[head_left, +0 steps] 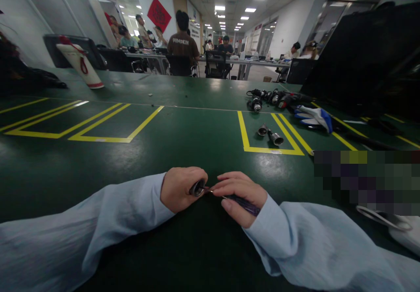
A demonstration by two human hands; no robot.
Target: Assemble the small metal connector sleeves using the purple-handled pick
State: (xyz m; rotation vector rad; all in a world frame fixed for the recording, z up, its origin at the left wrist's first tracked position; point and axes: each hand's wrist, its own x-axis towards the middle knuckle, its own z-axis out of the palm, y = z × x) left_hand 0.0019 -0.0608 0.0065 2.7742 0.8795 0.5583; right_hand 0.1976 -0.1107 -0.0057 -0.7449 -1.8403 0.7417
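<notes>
My left hand (182, 189) is closed around a hollow metal cylindrical part (197, 188), its dark round opening turned towards my right hand. Lying under the fingers of my right hand (243, 195) is a screwdriver (244, 204) with a dark purple handle. Its thin metal shaft points left, and the tip reaches the mouth of the metal part; whether it touches inside I cannot tell. Two similar metal parts (275, 138) lie beyond my right hand, within a yellow taped outline (274, 151).
Black cables with metal connectors (257, 104) and a blue-and-white glove (315, 117) lie at the right back of the green table (183, 152). A white container with red trim (82, 64) stands at the left back. A person (183, 40) sits beyond the table.
</notes>
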